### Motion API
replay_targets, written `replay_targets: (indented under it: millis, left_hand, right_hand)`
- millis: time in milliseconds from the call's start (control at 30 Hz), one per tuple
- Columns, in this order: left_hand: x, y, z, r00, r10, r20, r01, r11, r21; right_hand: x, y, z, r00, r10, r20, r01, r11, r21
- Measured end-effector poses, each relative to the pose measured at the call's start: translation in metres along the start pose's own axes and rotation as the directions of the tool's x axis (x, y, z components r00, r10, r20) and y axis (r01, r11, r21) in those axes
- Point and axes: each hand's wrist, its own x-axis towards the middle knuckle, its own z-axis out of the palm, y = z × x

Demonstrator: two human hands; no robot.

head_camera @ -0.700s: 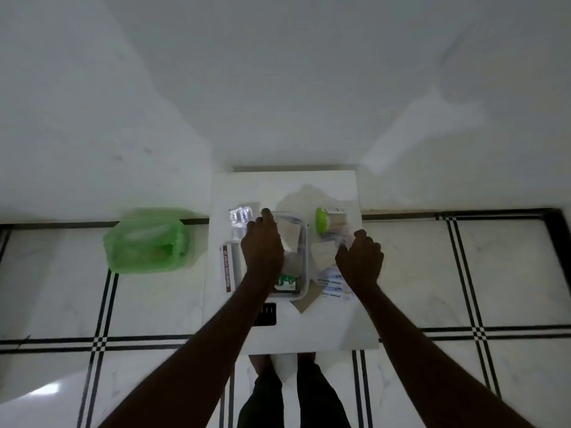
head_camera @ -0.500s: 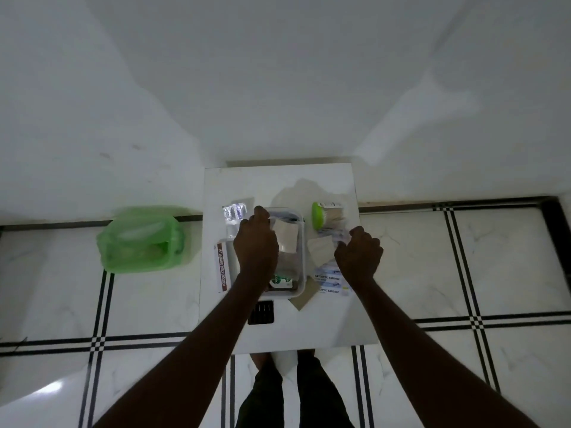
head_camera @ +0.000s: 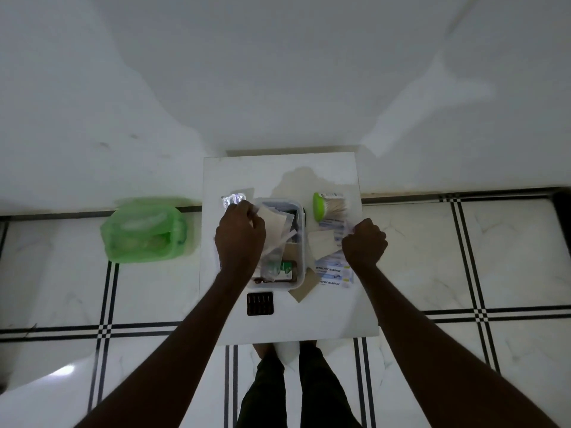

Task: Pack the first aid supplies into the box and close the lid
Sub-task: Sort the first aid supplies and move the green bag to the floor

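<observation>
A clear plastic box stands open on a small white table, with packets and a green-labelled item inside. My left hand is over the box's left side, fingers pinched on a pale gauze packet above the box. My right hand is to the right of the box, closed on a clear bandage wrapper. Beneath it lie a beige pad and antiseptic bandage packets. A cotton-swab tub with a green lid lies at the back right. A foil blister strip sits behind my left hand.
A dark blister pack lies in front of the box, a brown card at its front right corner. A green plastic bag sits on the tiled floor left of the table. A white wall rises behind; my legs stand below the table's front edge.
My left hand has curled and lifted the gauze packet over the box. My right hand has closed into a fist on the wrapper. The view shifted slightly.
</observation>
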Motion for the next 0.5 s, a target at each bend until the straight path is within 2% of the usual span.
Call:
replay_targets:
  millis: [133,200,367,500]
  left_hand:
    - [0.001,0.004,-0.005,1.0,-0.008,0.002,0.008,0.999,-0.052]
    - [0.004,0.009,-0.009,0.999,-0.032,0.014,0.033,0.996,-0.081]
    - [0.014,0.015,-0.022,0.998,-0.024,0.054,0.03,0.992,-0.125]
    - [0.027,0.004,-0.037,0.99,-0.05,0.134,0.084,0.961,-0.263]
  right_hand:
    - [-0.005,0.002,-0.015,0.997,0.078,0.02,-0.081,0.986,0.145]
    - [-0.013,0.001,-0.031,0.998,0.06,-0.014,-0.057,0.982,0.178]
    - [-0.043,-0.014,-0.09,0.986,-0.115,-0.122,0.151,0.924,0.35]
    - [-0.065,-0.052,-0.112,0.911,-0.296,-0.287,0.397,0.819,0.414]
